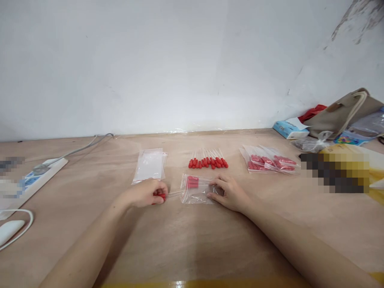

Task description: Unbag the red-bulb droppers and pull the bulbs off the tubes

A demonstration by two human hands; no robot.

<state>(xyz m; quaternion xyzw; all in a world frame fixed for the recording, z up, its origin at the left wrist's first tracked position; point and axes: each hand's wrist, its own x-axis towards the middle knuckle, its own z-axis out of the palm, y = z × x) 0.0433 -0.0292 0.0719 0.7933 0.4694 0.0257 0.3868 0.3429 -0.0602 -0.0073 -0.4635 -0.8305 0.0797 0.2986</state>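
Observation:
My left hand is closed round the red ends of thin pale red-tipped sticks. Their bare ends point right, to the mouth of a clear zip bag lying flat. A few red tips show inside that bag near its mouth. At the bag's other end, my right hand pinches the plastic between thumb and fingers. Behind the bag lies a row of loose red-tipped sticks, tips toward me. A stack of flat zip bags lies just beyond my left hand.
Filled bags with red tips overlap at the right. Farther right are a blue tissue box, a beige bag and yellow packaging. On the left are a power strip with a cable and a white mouse-like object.

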